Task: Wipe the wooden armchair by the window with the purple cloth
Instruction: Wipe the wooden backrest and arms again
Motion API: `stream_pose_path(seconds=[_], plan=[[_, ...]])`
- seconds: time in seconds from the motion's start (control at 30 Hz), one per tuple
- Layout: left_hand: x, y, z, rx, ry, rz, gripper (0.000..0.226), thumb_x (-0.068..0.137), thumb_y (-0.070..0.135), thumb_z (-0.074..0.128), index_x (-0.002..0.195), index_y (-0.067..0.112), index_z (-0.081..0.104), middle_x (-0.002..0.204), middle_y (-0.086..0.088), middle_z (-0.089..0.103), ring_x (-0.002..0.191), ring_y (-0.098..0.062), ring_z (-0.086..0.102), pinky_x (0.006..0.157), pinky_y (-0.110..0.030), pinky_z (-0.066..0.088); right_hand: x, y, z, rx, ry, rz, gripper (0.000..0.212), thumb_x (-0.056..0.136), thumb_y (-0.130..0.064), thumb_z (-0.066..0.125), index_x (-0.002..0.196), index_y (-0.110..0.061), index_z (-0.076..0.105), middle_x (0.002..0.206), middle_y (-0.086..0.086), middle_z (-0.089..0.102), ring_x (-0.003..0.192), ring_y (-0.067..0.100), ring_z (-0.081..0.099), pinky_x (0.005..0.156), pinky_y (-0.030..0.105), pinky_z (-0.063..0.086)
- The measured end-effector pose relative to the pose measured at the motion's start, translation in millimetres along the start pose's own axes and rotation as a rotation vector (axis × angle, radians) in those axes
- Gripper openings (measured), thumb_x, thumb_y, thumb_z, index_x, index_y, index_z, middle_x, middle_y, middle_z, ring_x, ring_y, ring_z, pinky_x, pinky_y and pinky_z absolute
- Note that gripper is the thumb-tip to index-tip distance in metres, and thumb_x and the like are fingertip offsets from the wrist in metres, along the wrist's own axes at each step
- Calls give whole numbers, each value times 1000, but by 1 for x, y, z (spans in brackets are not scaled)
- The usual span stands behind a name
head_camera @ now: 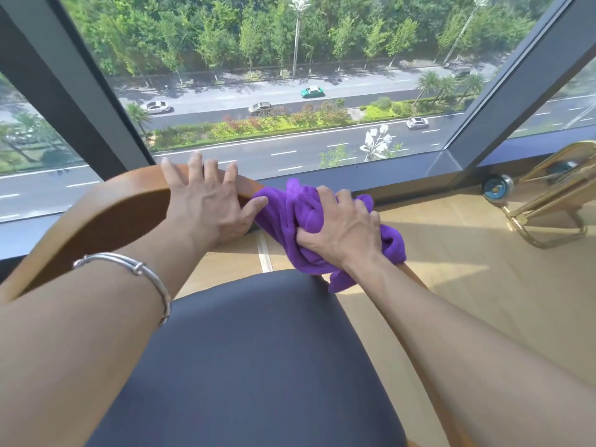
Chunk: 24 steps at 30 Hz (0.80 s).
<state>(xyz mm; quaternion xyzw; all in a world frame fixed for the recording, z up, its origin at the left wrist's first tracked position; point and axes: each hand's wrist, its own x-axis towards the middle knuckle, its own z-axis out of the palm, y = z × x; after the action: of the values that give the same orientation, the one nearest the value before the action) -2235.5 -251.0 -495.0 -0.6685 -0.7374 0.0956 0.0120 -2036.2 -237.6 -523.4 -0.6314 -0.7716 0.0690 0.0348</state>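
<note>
The wooden armchair (106, 214) has a curved brown backrest rail and a dark grey padded seat (258, 350), standing right by the window. My left hand (206, 201) rests flat on top of the rail, fingers spread. Just to its right, my right hand (342, 227) grips the bunched purple cloth (290, 211) and presses it onto the rail where it bends down toward the right armrest. The cloth covers that stretch of wood, and a corner hangs below my wrist.
A large window (290, 91) with dark frames (80, 101) fills the far side, its sill just behind the chair. A gold metal-framed object (554, 204) stands on the light wooden floor (467, 269) at the right.
</note>
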Motion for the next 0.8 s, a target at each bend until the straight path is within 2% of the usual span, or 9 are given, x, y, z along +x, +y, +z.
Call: stream_pose_path(seconds=[0.07,0.13,0.23,0.33,0.47,0.53,0.63,0.7,0.8], plan=[[1,13,0,-24,-12,50,81,85,70,5,145,17,20,151,-13,22,143,-28,4,108,-63,-3,-18,15,-2,15,16,54,74,77,-69,49,136,-28,34,120,6,48,107,33,50,91,48,38],[0,32,2,-19,-7,193,79,85,66,2,145,17,20,152,-8,21,143,-26,4,108,-63,-3,-36,29,-4,29,31,123,78,75,-72,49,137,-28,35,120,6,49,106,32,51,91,48,39],[-7,69,9,-20,-63,343,79,86,64,1,148,16,10,155,-2,13,144,-24,0,108,-60,-5,-67,48,-6,31,80,204,83,66,-78,41,132,-27,39,116,6,51,102,33,53,85,47,42],[-10,98,20,-41,-91,344,85,83,69,-1,149,15,2,156,-4,9,144,-24,-2,107,-60,-7,-96,63,-8,31,69,247,88,61,-79,35,133,-29,37,114,5,50,102,33,53,83,46,43],[-6,104,22,-49,-132,329,95,74,76,-7,148,18,7,147,-7,23,140,-23,8,106,-60,-8,-93,58,-11,-7,-17,288,81,71,-75,48,137,-32,28,117,4,45,107,31,49,89,45,37],[-2,104,18,-31,-170,342,82,82,69,2,147,20,9,142,-8,29,138,-23,14,107,-60,-8,-77,48,-9,-7,-5,258,79,74,-70,51,138,-31,28,119,5,46,109,32,49,88,45,35],[6,105,11,-16,-246,352,60,93,46,8,146,19,11,136,-12,33,132,-27,22,106,-63,-4,-50,35,-3,9,15,193,76,75,-70,51,137,-30,32,121,6,47,109,32,49,88,45,34],[7,102,11,31,-233,382,58,92,36,4,145,12,13,136,-13,32,129,-29,25,105,-67,1,-40,28,-1,7,16,161,75,75,-72,50,136,-30,33,119,6,48,106,33,49,87,45,34],[4,100,20,-5,-150,385,66,88,39,-3,148,15,4,140,-10,30,135,-25,19,106,-64,2,-47,33,0,2,57,142,73,75,-67,53,135,-30,34,116,7,48,102,33,50,86,46,35]])
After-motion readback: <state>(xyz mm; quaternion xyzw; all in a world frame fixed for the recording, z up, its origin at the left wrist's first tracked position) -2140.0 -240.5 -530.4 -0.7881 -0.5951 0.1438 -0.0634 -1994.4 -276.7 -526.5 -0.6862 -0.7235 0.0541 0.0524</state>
